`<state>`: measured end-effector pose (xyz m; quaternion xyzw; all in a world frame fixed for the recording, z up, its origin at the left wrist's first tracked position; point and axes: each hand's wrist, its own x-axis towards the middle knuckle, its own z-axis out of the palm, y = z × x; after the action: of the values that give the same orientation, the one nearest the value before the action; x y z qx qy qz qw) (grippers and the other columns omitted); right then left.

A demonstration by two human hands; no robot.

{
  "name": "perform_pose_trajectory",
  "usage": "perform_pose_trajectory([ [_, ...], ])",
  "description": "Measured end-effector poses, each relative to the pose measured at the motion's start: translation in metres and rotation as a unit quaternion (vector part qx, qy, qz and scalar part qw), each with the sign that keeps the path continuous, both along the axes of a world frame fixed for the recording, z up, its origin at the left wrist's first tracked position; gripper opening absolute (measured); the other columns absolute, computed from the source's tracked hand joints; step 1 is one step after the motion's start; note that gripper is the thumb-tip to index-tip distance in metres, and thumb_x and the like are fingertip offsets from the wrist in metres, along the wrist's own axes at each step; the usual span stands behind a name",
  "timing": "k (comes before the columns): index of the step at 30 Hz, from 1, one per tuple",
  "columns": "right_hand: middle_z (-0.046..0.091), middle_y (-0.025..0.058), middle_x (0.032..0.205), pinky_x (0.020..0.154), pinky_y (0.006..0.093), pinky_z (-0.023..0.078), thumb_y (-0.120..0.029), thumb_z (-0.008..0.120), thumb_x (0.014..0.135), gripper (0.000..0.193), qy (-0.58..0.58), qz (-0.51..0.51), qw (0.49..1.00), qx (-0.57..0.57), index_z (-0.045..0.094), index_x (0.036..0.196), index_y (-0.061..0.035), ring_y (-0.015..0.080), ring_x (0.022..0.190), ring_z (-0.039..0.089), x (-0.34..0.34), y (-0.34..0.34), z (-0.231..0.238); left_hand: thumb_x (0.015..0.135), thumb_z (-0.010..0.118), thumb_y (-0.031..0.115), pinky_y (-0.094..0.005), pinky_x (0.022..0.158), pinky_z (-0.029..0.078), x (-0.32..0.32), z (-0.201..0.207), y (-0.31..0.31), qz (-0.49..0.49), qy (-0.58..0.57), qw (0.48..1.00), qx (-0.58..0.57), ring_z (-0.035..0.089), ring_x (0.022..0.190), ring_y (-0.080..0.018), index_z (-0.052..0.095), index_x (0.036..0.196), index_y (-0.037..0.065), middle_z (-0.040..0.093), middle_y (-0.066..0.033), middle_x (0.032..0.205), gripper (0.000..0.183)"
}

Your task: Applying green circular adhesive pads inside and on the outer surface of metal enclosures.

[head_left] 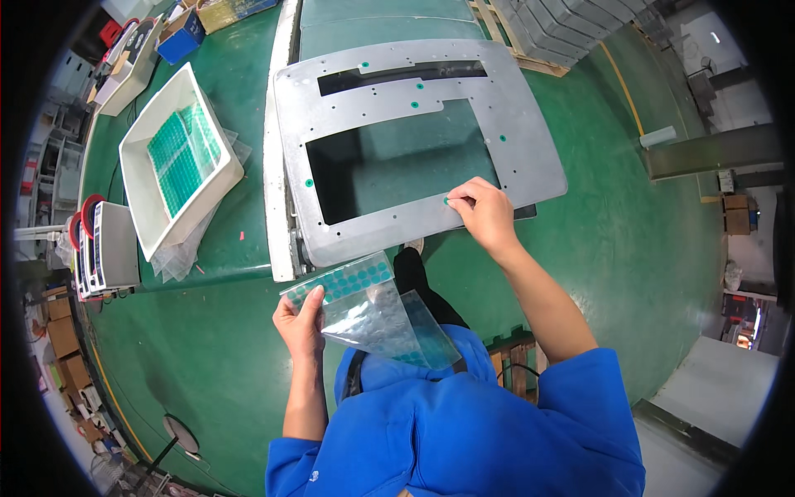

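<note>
My left hand (300, 321) pinches a clear plastic sheet (373, 319) that carries rows of round green stickers and hangs down in front of me. With thumb and forefinger, my right hand (484, 214) holds a small green round sticker (446, 200) at the near edge of a grey metal panel (389, 217). The panel has a large rectangular opening, a narrow slot and several small holes. Several green dots (420, 86) sit on its surface. Whether the sticker in my fingers touches the panel I cannot tell.
A white bin (132, 170) with green sticker sheets (184, 153) stands on the green table to the left. Stacked grey boxes (538, 29) rest on a pallet at the back. A beam (712, 153) juts in at right. Scales (112, 244) stand at the table's left.
</note>
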<state>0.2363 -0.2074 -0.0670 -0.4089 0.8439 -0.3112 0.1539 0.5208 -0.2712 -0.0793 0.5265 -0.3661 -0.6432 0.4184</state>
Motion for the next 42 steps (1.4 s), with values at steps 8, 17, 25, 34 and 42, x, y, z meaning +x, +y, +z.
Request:
perform_pose_trajectory([
  [8, 0.058, 0.0028, 0.079, 0.064, 0.0356, 0.044, -0.014, 0.062, 0.07, 0.005, -0.004, 0.005, 0.998, 0.06, 0.061, 0.071, -0.0092, 0.0223, 0.075, 0.057, -0.005, -0.004, 0.004, 0.07, 0.07, 0.005, -0.0173, 0.035, 0.025, -0.011, 0.005, 0.002, -0.017, 0.011, 1.0, -0.002, 0.037, 0.039, -0.0032, 0.057, 0.072, 0.003, 0.053, 0.0008, 0.058, 0.014],
  [17, 0.058, 0.0034, 0.08, 0.063, 0.0333, 0.044, -0.013, 0.06, 0.072, 0.007, -0.017, 0.026, 0.999, 0.019, 0.061, 0.078, -0.0093, 0.0212, 0.073, 0.057, -0.008, 0.002, 0.0, 0.07, 0.07, 0.003, -0.0177, 0.034, 0.027, -0.015, 0.007, 0.005, -0.018, 0.037, 0.999, -0.003, 0.038, 0.039, -0.0034, 0.056, 0.073, 0.003, 0.054, -0.0015, 0.06, 0.014],
  [25, 0.058, 0.0032, 0.079, 0.062, 0.0343, 0.044, -0.013, 0.061, 0.072, 0.005, 0.035, 0.042, 0.998, 0.015, 0.06, 0.075, -0.0097, 0.0219, 0.073, 0.056, -0.003, 0.001, -0.002, 0.07, 0.069, 0.003, -0.0176, 0.034, 0.027, -0.011, 0.005, 0.011, -0.034, 0.039, 0.999, 0.009, 0.039, 0.039, -0.0034, 0.056, 0.073, 0.002, 0.055, -0.002, 0.062, 0.014],
  [34, 0.056, 0.0067, 0.08, 0.066, 0.0381, 0.043, -0.014, 0.056, 0.076, 0.006, 0.079, 0.085, 0.991, 0.068, 0.057, 0.076, -0.0076, 0.0262, 0.078, 0.054, -0.008, -0.005, 0.002, 0.07, 0.069, 0.003, -0.0176, 0.034, 0.027, -0.01, 0.008, 0.014, -0.035, 0.041, 0.999, 0.005, 0.039, 0.04, -0.0033, 0.057, 0.074, 0.002, 0.056, -0.0018, 0.062, 0.013],
  [42, 0.053, 0.0082, 0.081, 0.067, 0.0377, 0.043, -0.011, 0.052, 0.08, 0.006, 0.133, 0.148, 0.978, 0.061, 0.051, 0.08, -0.005, 0.0267, 0.083, 0.053, -0.008, -0.002, 0.0, 0.07, 0.07, 0.003, -0.0175, 0.034, 0.026, -0.006, 0.005, 0.018, -0.026, 0.038, 0.999, 0.016, 0.039, 0.04, -0.0031, 0.057, 0.074, 0.002, 0.056, -0.0014, 0.061, 0.013],
])
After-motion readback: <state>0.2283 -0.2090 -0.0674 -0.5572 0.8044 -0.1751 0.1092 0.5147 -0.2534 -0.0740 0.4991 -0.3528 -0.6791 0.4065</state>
